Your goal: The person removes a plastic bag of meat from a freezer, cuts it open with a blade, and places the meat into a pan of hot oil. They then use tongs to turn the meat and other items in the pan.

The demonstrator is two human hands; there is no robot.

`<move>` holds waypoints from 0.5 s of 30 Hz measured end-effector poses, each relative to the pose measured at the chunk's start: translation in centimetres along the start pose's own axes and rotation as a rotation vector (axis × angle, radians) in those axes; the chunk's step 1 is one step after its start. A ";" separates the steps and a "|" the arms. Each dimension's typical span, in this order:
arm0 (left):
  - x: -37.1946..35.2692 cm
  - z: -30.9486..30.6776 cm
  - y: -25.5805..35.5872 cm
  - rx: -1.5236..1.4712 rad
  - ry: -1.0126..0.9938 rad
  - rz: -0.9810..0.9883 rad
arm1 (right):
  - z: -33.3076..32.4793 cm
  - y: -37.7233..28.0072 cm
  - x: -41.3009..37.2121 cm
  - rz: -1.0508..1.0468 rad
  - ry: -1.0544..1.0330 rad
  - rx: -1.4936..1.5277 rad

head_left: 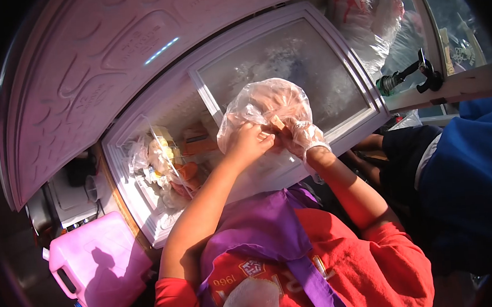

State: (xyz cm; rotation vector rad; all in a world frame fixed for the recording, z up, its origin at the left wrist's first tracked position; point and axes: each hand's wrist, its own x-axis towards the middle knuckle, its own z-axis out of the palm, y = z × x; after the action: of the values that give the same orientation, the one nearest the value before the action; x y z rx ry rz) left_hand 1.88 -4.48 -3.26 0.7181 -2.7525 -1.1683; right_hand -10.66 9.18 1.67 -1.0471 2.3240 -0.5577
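I have the clear bag (270, 90) in front of the purple apron (256, 226), over the chest freezer (327, 13) near the inner edge of its glass panel (330, 64). The gloved right hand (304, 138) is closed on the bag's gathered plastic, close to a small pale piece (278, 122); the bare left hand (250, 145) has its fingers curled against the near side, but I can't tell whether they pinch the film or only press on it. My main worry is a slip: the loose plastic glove is smooth against smooth film, and a bulging bag could twist out and drop onto the glass or into the freezer's uncovered end, among the packages around the wire rack (170, 152). Fingertips digging into thin plastic could also split it. The glove hangs loose at the wrist, so it might snag or get caught in the gathered film. The raised lid (100, 78) leans over the work, and a knock might bring it down if nothing holds it; I see no support. Glare washes out the film, so I can't make out the bag's contents, its mouth, or what the pale piece is. The right fingertips are partly hidden, the packages blur together, and the person in blue (466, 162) is cut off by the dark rim.
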 end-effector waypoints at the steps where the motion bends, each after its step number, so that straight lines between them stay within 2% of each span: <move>1: -0.2 -0.4 0.8 0.068 0.018 0.036 | -0.5 -0.3 0.0 -0.030 -0.010 0.031; 5: -0.8 -1.5 2.8 0.267 -0.022 0.037 | 2.3 2.4 0.4 -0.090 0.110 -0.047; 8: -1.6 -1.7 3.5 0.251 0.017 0.039 | 2.6 3.1 -0.3 -0.178 0.157 -0.020; 9: -1.8 -1.9 3.8 0.269 -0.058 -0.010 | 2.8 3.7 -0.4 -0.201 0.163 -0.007; 11: -2.2 -1.0 2.9 0.305 -0.054 0.015 | 2.4 3.8 -0.9 -0.232 0.180 -0.056; 14: -2.3 -1.0 3.2 0.367 -0.078 0.035 | 2.5 4.1 -0.9 -0.457 0.386 -0.111; 15: -2.4 -1.1 3.5 0.388 -0.093 0.036 | 2.5 4.0 -0.6 -0.402 0.344 -0.132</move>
State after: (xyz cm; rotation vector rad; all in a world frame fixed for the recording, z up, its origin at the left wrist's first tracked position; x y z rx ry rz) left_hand 2.89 -2.11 0.24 0.6531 -3.0959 -0.6796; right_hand -11.08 11.74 -2.34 -1.6086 2.4768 -0.7982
